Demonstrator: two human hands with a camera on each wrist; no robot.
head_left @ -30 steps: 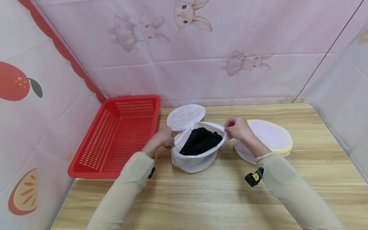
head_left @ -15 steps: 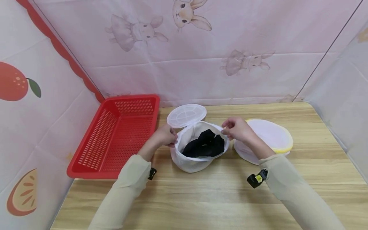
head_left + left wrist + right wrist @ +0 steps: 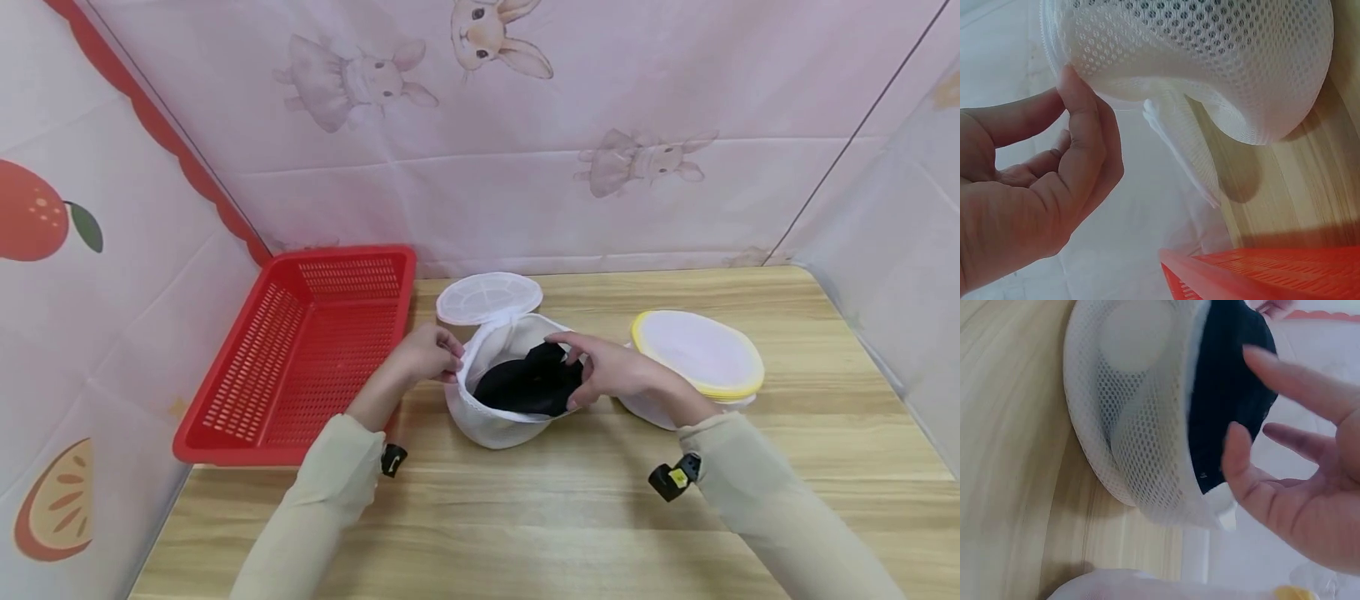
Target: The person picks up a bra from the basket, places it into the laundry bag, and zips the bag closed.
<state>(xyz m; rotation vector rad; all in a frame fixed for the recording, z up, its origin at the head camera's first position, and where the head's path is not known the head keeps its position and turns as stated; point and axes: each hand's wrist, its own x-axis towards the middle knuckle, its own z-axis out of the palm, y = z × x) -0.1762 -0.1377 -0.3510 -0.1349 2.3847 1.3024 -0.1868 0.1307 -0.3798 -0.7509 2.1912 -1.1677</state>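
Note:
A white mesh laundry bag (image 3: 498, 429) stands on the table with its round lid (image 3: 489, 298) flipped back behind it. Folded black fabric, seemingly a garment (image 3: 517, 385), lies inside its mouth. My left hand (image 3: 429, 354) pinches the bag's left rim between thumb and fingertips, as the left wrist view shows at the mesh edge (image 3: 1104, 44). Over the right side of the mouth is my right hand (image 3: 611, 367), thumb and fingers spread apart at the black garment (image 3: 1229, 394). Whether its fingertips touch the fabric I cannot tell.
A red plastic basket (image 3: 296, 456) sits left of the bag. To the right, behind my right wrist, flat white mesh bags with yellow trim (image 3: 705, 350) lie stacked. Printed cloth walls (image 3: 637, 225) close off the table's back and sides.
My right hand has left the bag's right rim and moved left over the mouth to the black garment. The garment sits lower and more bunched. My left hand stays at the left rim.

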